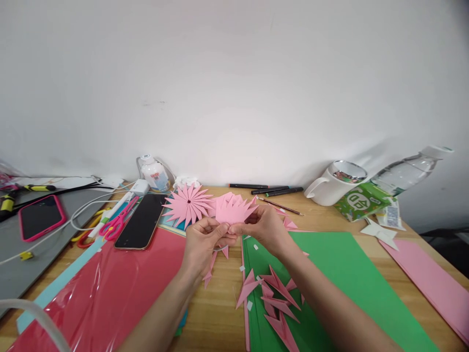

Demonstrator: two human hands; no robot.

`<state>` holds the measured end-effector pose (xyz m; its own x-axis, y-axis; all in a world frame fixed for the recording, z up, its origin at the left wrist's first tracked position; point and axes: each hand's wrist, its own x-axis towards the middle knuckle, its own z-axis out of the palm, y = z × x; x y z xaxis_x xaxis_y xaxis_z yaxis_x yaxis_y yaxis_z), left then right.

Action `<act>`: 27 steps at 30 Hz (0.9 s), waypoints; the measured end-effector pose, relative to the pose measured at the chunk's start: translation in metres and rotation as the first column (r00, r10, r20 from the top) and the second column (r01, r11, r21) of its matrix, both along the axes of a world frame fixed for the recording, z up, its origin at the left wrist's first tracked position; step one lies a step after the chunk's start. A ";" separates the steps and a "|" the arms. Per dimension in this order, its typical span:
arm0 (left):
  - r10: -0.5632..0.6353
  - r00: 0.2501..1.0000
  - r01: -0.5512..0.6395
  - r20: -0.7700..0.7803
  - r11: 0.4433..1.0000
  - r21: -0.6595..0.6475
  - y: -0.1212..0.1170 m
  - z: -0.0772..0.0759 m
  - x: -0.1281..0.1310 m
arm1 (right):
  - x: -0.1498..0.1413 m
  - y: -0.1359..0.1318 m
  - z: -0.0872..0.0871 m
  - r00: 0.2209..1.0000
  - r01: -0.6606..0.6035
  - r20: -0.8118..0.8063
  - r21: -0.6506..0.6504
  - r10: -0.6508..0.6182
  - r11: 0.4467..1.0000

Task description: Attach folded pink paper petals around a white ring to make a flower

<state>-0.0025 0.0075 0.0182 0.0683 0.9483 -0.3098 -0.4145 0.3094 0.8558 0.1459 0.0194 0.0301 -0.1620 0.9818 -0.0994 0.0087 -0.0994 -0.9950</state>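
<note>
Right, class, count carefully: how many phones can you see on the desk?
2. The phone in a pink case lies at the far left; the black-screened phone lies just right of the pink scissors. Others could be hidden from view.

The grip of the left hand point(203, 239) and right hand point(266, 230) hides the lower edge of the pink fan point(235, 212); the fan itself covers part of a pink stack point(230, 197). The right forearm point(330, 303) crosses the green sheet point(330, 247), which is cut off between four and five o'clock. The bottom edge cuts the red sheet point(146, 274) between seven and eight, and a white tube point(36, 315) at eight. The pink sheets point(427, 274) leave the picture at four. Print on the white bottle point(156, 177), at nine, is too small to read. Something dark point(445, 237) just past three is blurred; I can't fairly say what.
</note>
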 end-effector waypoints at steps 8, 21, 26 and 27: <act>-0.159 0.987 0.159 0.020 0.987 0.022 0.000 0.003 -0.002 | 0.003 -0.002 -0.001 0.994 -0.008 0.109 0.060 0.001 0.998; -0.193 0.981 0.191 0.009 0.976 0.109 -0.001 0.002 -0.002 | 0.005 -0.001 -0.003 0.998 -0.051 0.045 0.106 0.046 0.993; -0.223 0.974 0.213 0.048 0.964 0.158 -0.001 0.005 -0.002 | 0.007 -0.002 -0.002 0.999 -0.047 -0.003 0.107 0.048 0.993; -0.208 0.978 0.203 0.019 0.966 0.163 -0.002 0.006 -0.001 | 0.006 -0.003 -0.001 0.998 -0.062 0.002 0.102 0.062 0.993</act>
<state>-0.0039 0.0056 0.0238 0.2751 0.9497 -0.1499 -0.3874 0.2522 0.8867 0.1517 0.0165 0.0290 -0.2226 0.9749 0.0011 0.0107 0.0036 -0.9999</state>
